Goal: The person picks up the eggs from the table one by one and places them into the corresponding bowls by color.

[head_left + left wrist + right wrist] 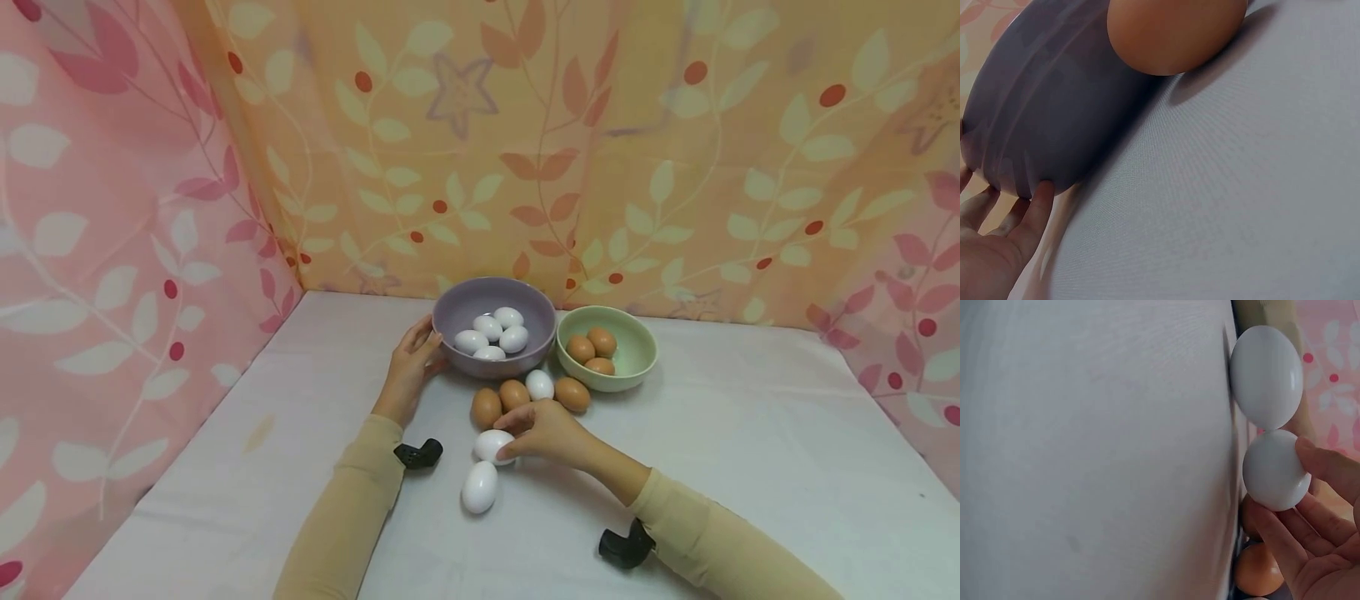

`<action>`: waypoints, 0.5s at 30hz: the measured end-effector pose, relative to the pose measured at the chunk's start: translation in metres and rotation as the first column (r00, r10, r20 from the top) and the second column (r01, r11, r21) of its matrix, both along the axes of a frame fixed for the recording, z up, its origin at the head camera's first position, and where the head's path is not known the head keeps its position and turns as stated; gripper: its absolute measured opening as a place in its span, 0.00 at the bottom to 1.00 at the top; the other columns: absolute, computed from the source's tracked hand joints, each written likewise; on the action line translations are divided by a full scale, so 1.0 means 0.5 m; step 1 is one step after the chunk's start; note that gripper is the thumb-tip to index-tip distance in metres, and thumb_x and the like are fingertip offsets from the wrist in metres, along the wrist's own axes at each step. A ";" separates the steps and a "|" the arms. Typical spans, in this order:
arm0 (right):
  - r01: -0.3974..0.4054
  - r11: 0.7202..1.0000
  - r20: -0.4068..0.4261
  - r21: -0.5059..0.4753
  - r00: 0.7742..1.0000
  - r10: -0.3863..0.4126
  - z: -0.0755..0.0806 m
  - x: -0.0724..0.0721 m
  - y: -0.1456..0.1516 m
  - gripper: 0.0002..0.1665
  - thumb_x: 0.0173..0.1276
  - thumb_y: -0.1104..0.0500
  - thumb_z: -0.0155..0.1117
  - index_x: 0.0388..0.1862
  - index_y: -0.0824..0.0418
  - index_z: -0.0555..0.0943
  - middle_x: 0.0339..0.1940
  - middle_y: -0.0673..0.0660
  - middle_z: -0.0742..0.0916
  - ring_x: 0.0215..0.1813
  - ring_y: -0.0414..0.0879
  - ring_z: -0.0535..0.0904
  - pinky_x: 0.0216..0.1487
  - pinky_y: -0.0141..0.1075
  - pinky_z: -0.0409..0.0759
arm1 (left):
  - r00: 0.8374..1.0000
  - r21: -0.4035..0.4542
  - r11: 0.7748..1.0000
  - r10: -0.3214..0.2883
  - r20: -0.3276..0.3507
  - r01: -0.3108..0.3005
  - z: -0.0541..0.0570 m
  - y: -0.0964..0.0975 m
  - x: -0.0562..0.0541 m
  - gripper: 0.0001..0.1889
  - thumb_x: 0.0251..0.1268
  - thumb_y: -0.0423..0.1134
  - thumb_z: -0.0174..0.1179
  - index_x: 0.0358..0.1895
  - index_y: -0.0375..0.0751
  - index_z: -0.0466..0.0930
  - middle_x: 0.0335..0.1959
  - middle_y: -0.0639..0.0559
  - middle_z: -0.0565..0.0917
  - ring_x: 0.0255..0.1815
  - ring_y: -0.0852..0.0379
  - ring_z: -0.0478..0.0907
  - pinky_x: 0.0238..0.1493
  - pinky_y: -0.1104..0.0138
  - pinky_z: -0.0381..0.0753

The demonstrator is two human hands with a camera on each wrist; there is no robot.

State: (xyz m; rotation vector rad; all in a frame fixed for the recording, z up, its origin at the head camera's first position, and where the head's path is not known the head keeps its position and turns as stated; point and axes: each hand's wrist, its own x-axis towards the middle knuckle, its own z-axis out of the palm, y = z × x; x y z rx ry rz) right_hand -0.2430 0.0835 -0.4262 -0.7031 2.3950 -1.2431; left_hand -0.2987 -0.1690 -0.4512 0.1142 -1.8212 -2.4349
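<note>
My right hand (551, 433) pinches a white egg (1275, 469) between thumb and fingers, low over the cloth. Another white egg (480, 487) lies just in front of it, nearest me. The fingertips of my left hand (408, 367) rest against the outer left wall of a purple bowl (1041, 112). Several white eggs (487, 327) sit inside that bowl. To its right stands a light green bowl (637, 350) with three brown eggs (602, 342). In front of the bowls is a row with three brown eggs (486, 408) and a white egg (540, 385).
A white cloth (750, 467) covers the table. Behind the bowls hangs an orange leaf-patterned curtain (480, 167), with pink patterned cloth (90, 250) at the sides. A black camera mount (420, 454) is on the left wrist, and another mount (626, 546) is on the right.
</note>
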 end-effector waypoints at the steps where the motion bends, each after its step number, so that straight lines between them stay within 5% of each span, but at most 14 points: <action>1: 0.004 1.000 -0.007 0.003 1.000 -0.004 0.004 0.001 0.000 0.21 0.50 0.56 0.82 0.44 0.59 0.89 0.40 0.53 0.92 0.45 0.40 0.84 0.46 0.30 0.81 | 1.000 0.000 1.000 0.001 0.000 -0.001 0.000 0.000 0.000 0.27 0.75 0.40 0.56 0.75 0.50 0.63 0.77 0.53 0.64 0.75 0.54 0.64 0.69 0.49 0.73; 9: 0.077 0.997 -0.085 0.013 0.994 -0.076 0.057 -0.008 0.006 0.22 0.49 0.50 0.82 0.44 0.53 0.89 0.39 0.48 0.91 0.42 0.37 0.81 0.42 0.29 0.77 | 1.000 0.005 1.000 0.005 0.006 -0.005 0.001 0.003 0.001 0.27 0.75 0.39 0.55 0.75 0.50 0.63 0.77 0.53 0.64 0.75 0.54 0.64 0.69 0.51 0.73; 15: 0.083 0.995 -0.055 -0.054 0.995 -0.086 0.100 -0.033 0.000 0.22 0.50 0.53 0.81 0.46 0.55 0.89 0.42 0.51 0.91 0.44 0.40 0.83 0.44 0.31 0.80 | 1.000 0.014 1.000 0.002 0.002 -0.002 0.002 0.003 -0.001 0.27 0.75 0.39 0.55 0.75 0.49 0.63 0.77 0.52 0.64 0.75 0.54 0.64 0.69 0.50 0.72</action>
